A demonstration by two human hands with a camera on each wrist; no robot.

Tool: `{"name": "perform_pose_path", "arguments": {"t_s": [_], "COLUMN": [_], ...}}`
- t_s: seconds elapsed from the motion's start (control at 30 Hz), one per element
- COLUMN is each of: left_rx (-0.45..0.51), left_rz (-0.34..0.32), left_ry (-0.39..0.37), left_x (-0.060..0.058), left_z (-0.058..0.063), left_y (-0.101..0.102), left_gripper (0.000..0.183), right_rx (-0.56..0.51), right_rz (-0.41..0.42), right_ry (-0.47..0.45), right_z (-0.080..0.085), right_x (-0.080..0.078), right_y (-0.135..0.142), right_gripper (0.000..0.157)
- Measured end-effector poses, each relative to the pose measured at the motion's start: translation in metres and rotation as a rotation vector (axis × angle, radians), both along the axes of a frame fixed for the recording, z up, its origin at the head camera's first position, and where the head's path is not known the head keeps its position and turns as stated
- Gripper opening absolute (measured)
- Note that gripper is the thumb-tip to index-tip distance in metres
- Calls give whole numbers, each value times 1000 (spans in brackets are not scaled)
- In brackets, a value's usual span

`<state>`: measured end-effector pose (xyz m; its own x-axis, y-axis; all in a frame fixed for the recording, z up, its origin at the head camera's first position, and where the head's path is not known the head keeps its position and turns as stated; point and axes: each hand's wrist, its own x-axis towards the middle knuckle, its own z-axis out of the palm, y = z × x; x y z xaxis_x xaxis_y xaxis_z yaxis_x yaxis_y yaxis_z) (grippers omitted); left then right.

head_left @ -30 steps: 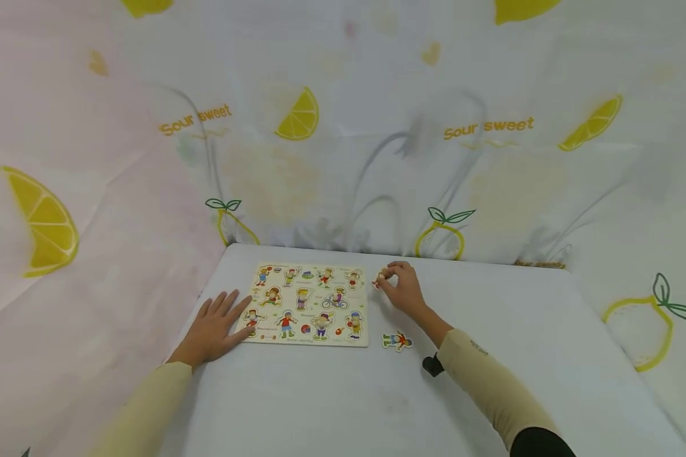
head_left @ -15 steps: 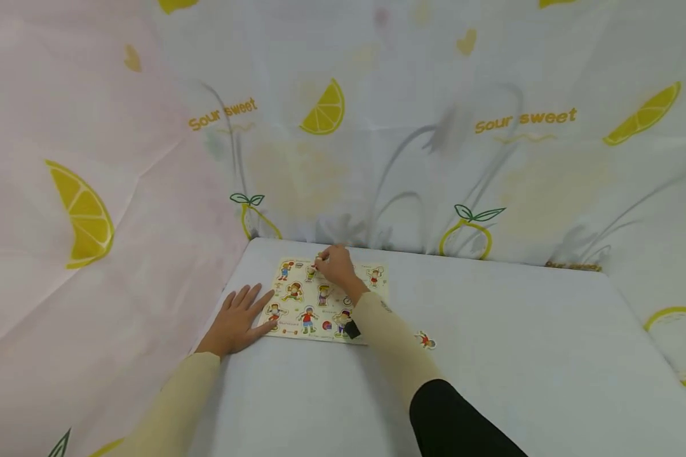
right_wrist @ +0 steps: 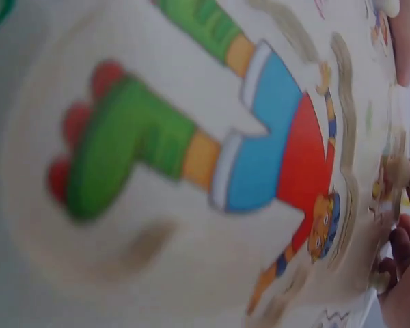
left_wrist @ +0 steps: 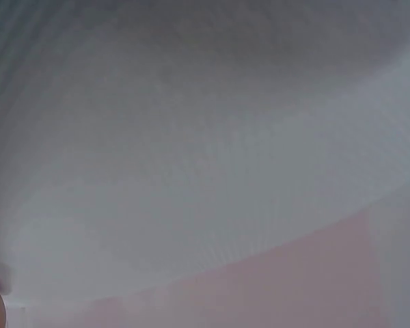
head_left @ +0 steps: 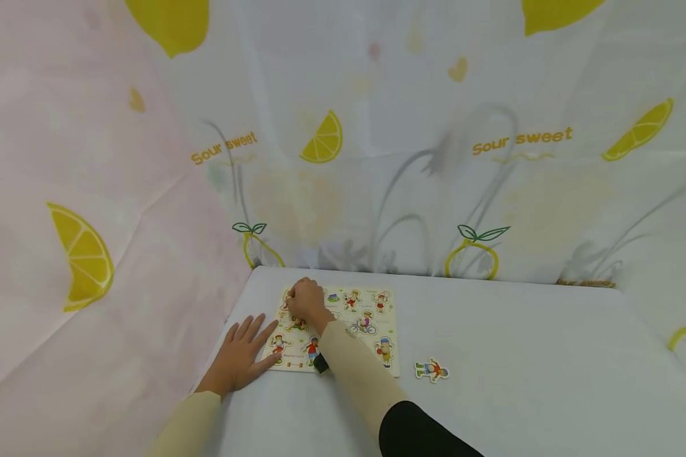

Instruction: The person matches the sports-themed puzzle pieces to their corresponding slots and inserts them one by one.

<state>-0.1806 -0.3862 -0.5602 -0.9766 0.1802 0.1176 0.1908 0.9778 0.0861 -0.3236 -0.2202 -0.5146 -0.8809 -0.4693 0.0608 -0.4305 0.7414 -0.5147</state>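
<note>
A pale puzzle board (head_left: 343, 295) with pictures of children in sports lies on the white table. My right hand (head_left: 307, 299) is at its upper left corner, fingers curled, pinching a small knobbed puzzle piece (head_left: 288, 298) mostly hidden by the hand. In the right wrist view, fingertips (right_wrist: 403, 253) show at the right edge, beside small knobs. My left hand (head_left: 240, 355) lies flat with spread fingers, its fingertips at the board's left edge. Right of the board lies a loose puzzle piece (head_left: 432, 369), a child in red top and green boots.
The white table (head_left: 520, 355) stretches away to the right and front. Behind and to the left hangs a cloth (head_left: 400, 209) printed with lemons. Near the right wrist camera is a shallow recess with a roller-skating child (right_wrist: 260, 164). The left wrist view is mostly blurred white.
The right hand picked up a small piece right of the board and carried it left across to the upper left corner. The left hand stayed at the board's left edge. The head view shifted.
</note>
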Motion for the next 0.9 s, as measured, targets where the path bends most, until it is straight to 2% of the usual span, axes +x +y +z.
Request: {"name": "perform_pose_path", "arguments": {"t_s": [0.17,0.3,0.43,0.5,0.6,0.7,0.8,0.9], "left_rx": [34,54,53,41,26,21,17,43], "left_rz": [-18,-44,-47,-43,-34,-20,-1,2], "left_ry": [15,55,44,32,33,23,6,4], "left_x": [3,3,0,-2,-6,-8,-6,-4], "left_z": [-6,-8,-6,-5,-4,-5,-7,-12], "left_y": [11,19,22,20,13,4,-1,1], "left_gripper": [75,74,74,75,75,76,76,76], "right_rx": [7,2,22,60,149,220,237,220], "right_rz": [-67,-100,-80,-34,46,119,175,202], "right_ry": [3,0,-3,-10,12,78,159,209], "right_z": [-8,-11,-7,-1,11,23,28,23], "right_x": [4,6,3,-2,-9,-12,-13,-11], "right_y": [5,11,16,18,24,40,72,123], "right_gripper": [16,15,16,24,52,77,84,89]}}
